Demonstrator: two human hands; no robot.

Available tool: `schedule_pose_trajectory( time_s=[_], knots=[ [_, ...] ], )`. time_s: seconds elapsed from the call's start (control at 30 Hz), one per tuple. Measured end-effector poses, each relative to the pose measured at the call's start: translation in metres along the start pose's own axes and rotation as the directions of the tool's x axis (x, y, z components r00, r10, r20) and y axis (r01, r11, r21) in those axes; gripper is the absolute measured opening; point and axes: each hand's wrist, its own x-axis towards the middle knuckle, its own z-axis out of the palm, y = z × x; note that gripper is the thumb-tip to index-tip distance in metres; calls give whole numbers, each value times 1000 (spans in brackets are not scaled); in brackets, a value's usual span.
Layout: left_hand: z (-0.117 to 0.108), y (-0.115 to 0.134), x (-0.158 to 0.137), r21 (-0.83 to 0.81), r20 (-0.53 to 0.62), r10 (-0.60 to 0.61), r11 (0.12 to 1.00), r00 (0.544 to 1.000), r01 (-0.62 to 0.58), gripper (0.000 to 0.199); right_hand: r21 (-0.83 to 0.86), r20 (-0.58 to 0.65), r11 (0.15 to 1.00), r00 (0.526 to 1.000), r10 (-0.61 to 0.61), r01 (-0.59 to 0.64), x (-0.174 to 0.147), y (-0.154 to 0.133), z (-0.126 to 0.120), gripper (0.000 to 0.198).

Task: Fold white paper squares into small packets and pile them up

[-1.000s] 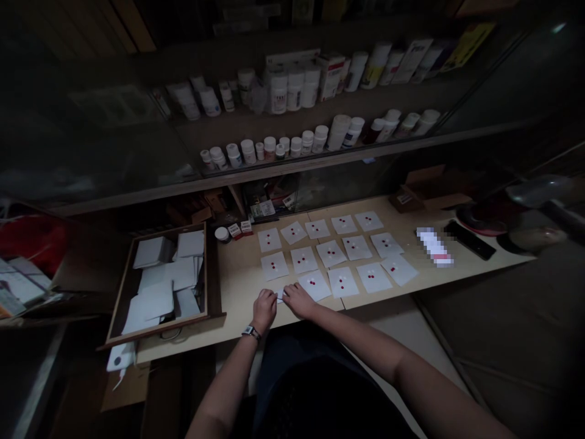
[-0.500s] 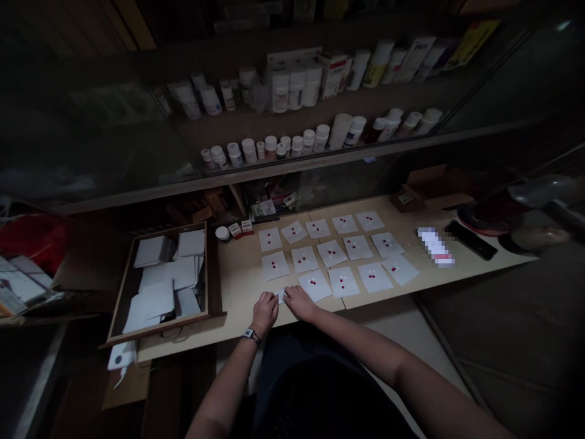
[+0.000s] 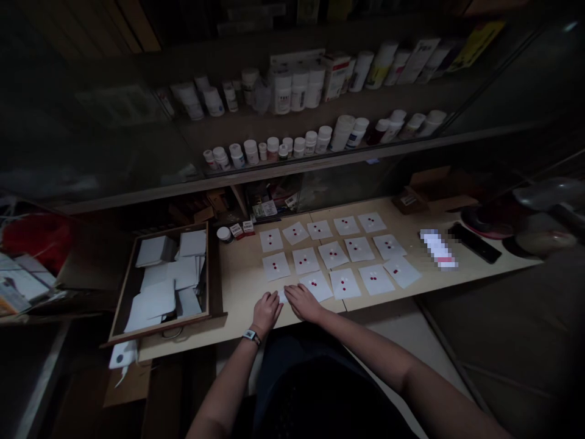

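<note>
Two hands close on a small white paper, to the right of the open drawer

Head view: the drawer (image 3: 207,268) stands pulled out, with white papers (image 3: 185,272) piled loosely inside, probably so they are within easy reach. To the right of the drawer, near the table's front edge, a small paper (image 3: 282,297) lies between the hands, partly covered; it looks folded, though too little shows to be sure.

The left hand (image 3: 265,310), the one nearer the drawer, has its fingers bent and close together at the paper's left edge. The right hand (image 3: 302,302), farther from the drawer, lies lower and flatter, fingers side by side over the other edge. The fingertips are hidden, so whether either hand pinches or only presses cannot be told. Working from both sides seems meant to keep the paper steady and straight.

Farther right of the drawer, flat paper squares (image 3: 326,259) are spread in three rows, each with a few red and white tablets (image 3: 373,278). The squares lie mostly apart, some touching or overlapping at the edges, presumably to keep each group separate. Just right of the drawer's back corner sit a white-lidded tub (image 3: 223,234) and two small boxes (image 3: 242,230).
</note>
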Motion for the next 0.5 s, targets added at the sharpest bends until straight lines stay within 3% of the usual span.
schedule_pose_trajectory(
  time_s=[0.2, 0.33, 0.5],
  knots=[
    [0, 0, -1, -23, 24, -25, 999, 999, 25, 22, -37, -39, 999, 999, 3, -4, -7, -6, 3, 48],
    [-2, 0, -1, -115, 42, -57, 991, 998, 61, 22, -23, 14, 998, 998, -56, 56, -6, -7, 5, 49],
    [-1, 1, -1, -153, 53, -78, 985, 996, 85, 21, -26, 68, 999, 997, -34, 36, -6, -6, 9, 47]
  ],
)
